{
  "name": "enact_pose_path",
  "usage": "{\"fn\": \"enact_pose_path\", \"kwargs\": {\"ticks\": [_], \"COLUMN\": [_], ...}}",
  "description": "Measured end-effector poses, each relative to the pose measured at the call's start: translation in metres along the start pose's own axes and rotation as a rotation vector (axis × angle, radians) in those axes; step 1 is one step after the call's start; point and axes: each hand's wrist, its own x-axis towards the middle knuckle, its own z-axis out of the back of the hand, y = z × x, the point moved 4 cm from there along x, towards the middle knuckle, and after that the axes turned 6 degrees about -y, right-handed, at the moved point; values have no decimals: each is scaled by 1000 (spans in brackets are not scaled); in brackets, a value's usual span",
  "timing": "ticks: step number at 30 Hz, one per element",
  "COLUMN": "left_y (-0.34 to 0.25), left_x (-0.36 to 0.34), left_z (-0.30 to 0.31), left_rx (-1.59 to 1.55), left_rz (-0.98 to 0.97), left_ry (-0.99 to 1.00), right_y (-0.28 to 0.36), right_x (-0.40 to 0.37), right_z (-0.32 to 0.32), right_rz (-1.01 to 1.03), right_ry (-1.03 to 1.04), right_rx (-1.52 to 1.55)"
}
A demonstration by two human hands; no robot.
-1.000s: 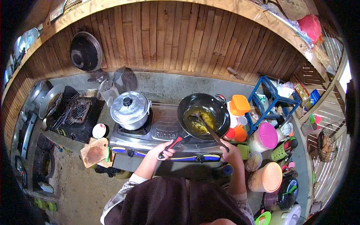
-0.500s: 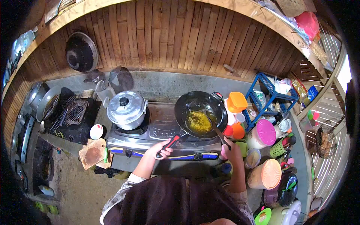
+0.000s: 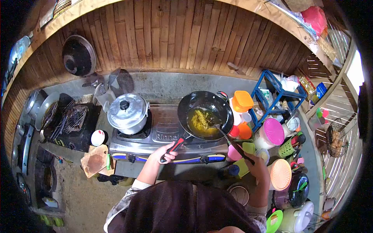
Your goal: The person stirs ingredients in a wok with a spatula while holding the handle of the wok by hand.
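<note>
A black wok (image 3: 186, 106) stands over the right side of the gas stove (image 3: 165, 144). My left hand (image 3: 165, 152) is closed round its red and black handle (image 3: 178, 146). Inside the wok, a yellow mash of food (image 3: 201, 119) lies in oil. My right hand (image 3: 257, 166) grips the dark handle of a spatula (image 3: 237, 146), whose head dips into the wok's right side and is partly hidden by the oil. A lidded silver pot (image 3: 126, 114) sits on the left burner.
Plastic containers stand right of the wok, among them an orange one (image 3: 243, 101) and a pink-lidded one (image 3: 273, 132). Behind them is a blue rack (image 3: 268, 112). On the left are a cutting board (image 3: 94, 161) with a green-handled knife (image 3: 108, 161) and a charcoal stove (image 3: 70, 124).
My right hand has moved right and down toward my body, drawing the spatula toward the wok's right edge. The yellow food has shifted slightly within the oil. My left hand stays on the handle.
</note>
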Motion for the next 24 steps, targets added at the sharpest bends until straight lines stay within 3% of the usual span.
{"fn": "enact_pose_path", "kwargs": {"ticks": [2,8,11,24], "left_y": [0,1,1,3], "left_x": [0,-1,-2,3], "left_z": [1,-1,-5,9], "left_rx": [-14,37,41,-18], "left_rz": [-12,-52,-53,-11], "left_ry": [6,-30,-44,-25], "right_y": [5,20,30,26], "right_x": [-8,-21,-26,-29], "right_z": [9,28,36,41], "right_rz": [152,192,56,74], "right_ry": [-29,7,68,35], "right_rx": [-17,-48,-102,-179]}}
